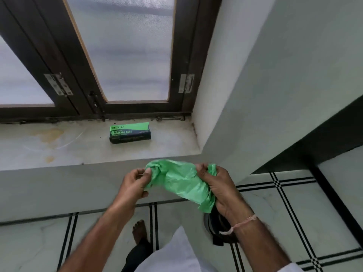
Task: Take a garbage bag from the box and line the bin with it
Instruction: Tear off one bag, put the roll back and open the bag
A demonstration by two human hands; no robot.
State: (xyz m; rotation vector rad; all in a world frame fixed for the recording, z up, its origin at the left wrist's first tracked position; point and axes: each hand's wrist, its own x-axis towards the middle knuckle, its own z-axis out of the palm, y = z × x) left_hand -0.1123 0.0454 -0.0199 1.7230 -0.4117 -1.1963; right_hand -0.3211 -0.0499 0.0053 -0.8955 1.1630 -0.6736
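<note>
Below the window, the box (130,132) rests on the stone sill (59,148) while the left hand (132,185) and right hand (221,188) each pinch the crumpled green garbage bag (180,180) apart, likely seeking its mouth, above the half-hidden dark bin (217,226) on the floor.

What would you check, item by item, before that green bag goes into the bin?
1. Thin green plastic garbage bag out of its box: ok.
2. Both hands gripping it, left hand at one end, right hand at the other: ok.
3. Bag unfolded and its mouth open: not ok, it is crumpled.
4. Dark round bin within reach below the right hand: ok, though mostly hidden.
5. Bin empty inside: cannot tell.
6. Green and dark cardboard box resting flat on the pale stone window sill: ok.
</note>
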